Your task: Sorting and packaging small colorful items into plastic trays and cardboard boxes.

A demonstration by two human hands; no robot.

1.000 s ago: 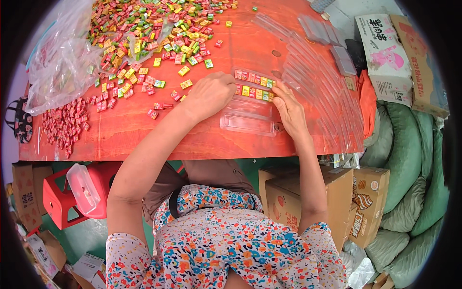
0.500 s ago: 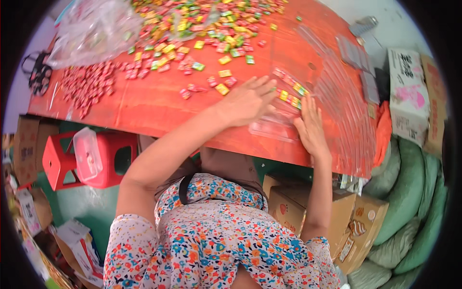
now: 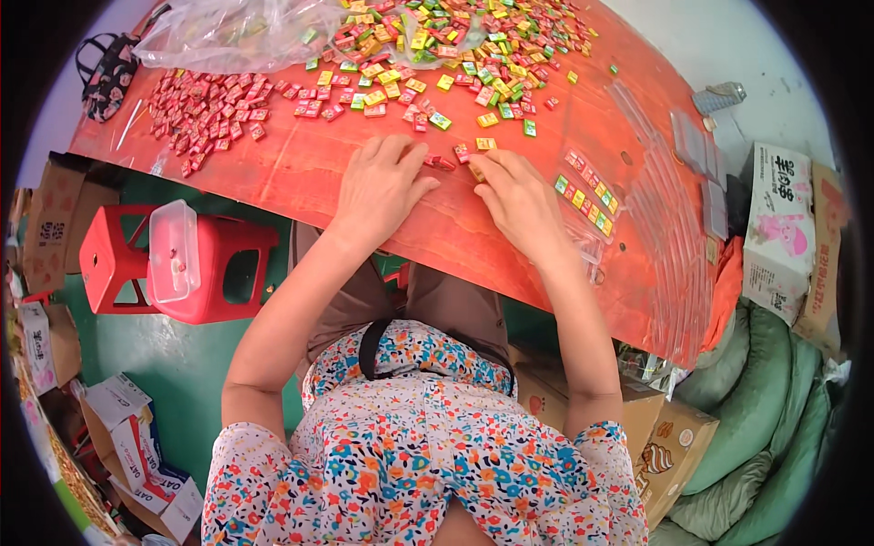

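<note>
My left hand (image 3: 381,193) rests low over the red table (image 3: 300,187), fingers bent and thumb apart, with no sweet visible in it. Just beyond its fingertips lies a small red wrapped sweet (image 3: 441,163). My right hand (image 3: 521,202) is closed at the fingertips around a small yellow sweet (image 3: 477,174), mostly covered by the fingers. Another red sweet (image 3: 462,153) and a yellow one (image 3: 486,144) sit just past that hand. To the right, a clear plastic strip tray (image 3: 583,227) lies beside two rows of red, yellow and green sweets (image 3: 587,196).
A big heap of mixed sweets (image 3: 492,55) covers the far side, with a red pile (image 3: 205,109) at left and a clear plastic bag (image 3: 246,36) behind. Empty clear strips (image 3: 665,227) line the right. Red stools (image 3: 214,273) and cartons (image 3: 778,227) stand around the table.
Both hands have moved left, away from the filled rows and clear strips, to the loose sweets at the table's middle. My right hand has taken a yellow sweet. The view has shifted slightly.
</note>
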